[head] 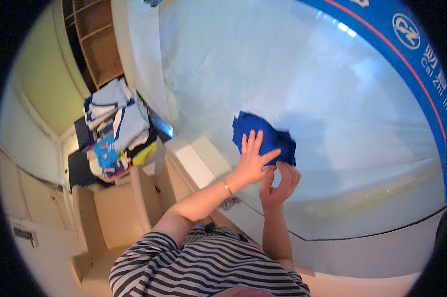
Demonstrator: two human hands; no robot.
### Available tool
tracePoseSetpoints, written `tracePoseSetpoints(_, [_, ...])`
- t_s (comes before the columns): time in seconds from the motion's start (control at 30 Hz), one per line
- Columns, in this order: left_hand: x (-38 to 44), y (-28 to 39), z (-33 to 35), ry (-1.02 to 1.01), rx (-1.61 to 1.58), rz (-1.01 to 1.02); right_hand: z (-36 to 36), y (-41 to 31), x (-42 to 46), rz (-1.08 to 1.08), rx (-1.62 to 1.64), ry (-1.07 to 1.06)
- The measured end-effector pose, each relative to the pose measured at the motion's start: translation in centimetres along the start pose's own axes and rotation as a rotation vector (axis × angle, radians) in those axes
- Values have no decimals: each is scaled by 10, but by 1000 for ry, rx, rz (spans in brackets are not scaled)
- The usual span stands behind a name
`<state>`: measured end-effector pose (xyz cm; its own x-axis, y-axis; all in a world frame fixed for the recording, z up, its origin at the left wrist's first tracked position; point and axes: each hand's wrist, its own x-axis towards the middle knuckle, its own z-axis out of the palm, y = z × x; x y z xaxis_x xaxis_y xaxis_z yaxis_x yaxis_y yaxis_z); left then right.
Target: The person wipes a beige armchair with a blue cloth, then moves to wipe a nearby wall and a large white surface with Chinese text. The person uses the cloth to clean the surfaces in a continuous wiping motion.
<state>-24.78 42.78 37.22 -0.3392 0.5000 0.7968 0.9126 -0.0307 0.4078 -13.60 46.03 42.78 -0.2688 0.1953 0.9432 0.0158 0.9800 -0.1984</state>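
Note:
A dark blue cloth [258,130], bunched and with uneven edges, lies on a glossy pale blue tabletop [223,78]. My left hand [250,154] rests palm down on it, fingers spread and thumb stretched to the right. A thin bracelet circles that wrist. Just right of it, my right hand [281,182] is curled with thumb and forefinger pinching the cloth's lower edge. The fingertips are partly hidden there, and the cloth beneath my left palm is covered.
To the left stands a heap of folded clothes [115,130] in several colours. Below it is a light wooden chair-like piece [115,219], and behind it a wooden shelf [99,44]. A blue banner strip [405,63] bearing writing borders the tabletop's far right.

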Motion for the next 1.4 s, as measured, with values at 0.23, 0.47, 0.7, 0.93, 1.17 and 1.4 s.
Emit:
tracePoseSetpoints(0.23, [130,-52,-73,214,238,230,39,-7,39,-221,-249,10])
tracePoseSetpoints(0.47, [244,-124,-134,605,106,31,75,-25,101,-326,-338,82])
tracePoseSetpoints(0.7, [216,-42,-113,353,39,774,81,-34,142,-328,-369,217])
tracePoseSetpoints(0.93, [305,-54,-167,443,114,488,102,-20,160,-315,-375,233])
tracePoseSetpoints(1.17, [335,-94,-191,536,184,301,125,-13,169,-339,-577,239])
tracePoseSetpoints(1.4, [270,-27,-150,282,-52,806,120,-8,167,-391,-508,346])
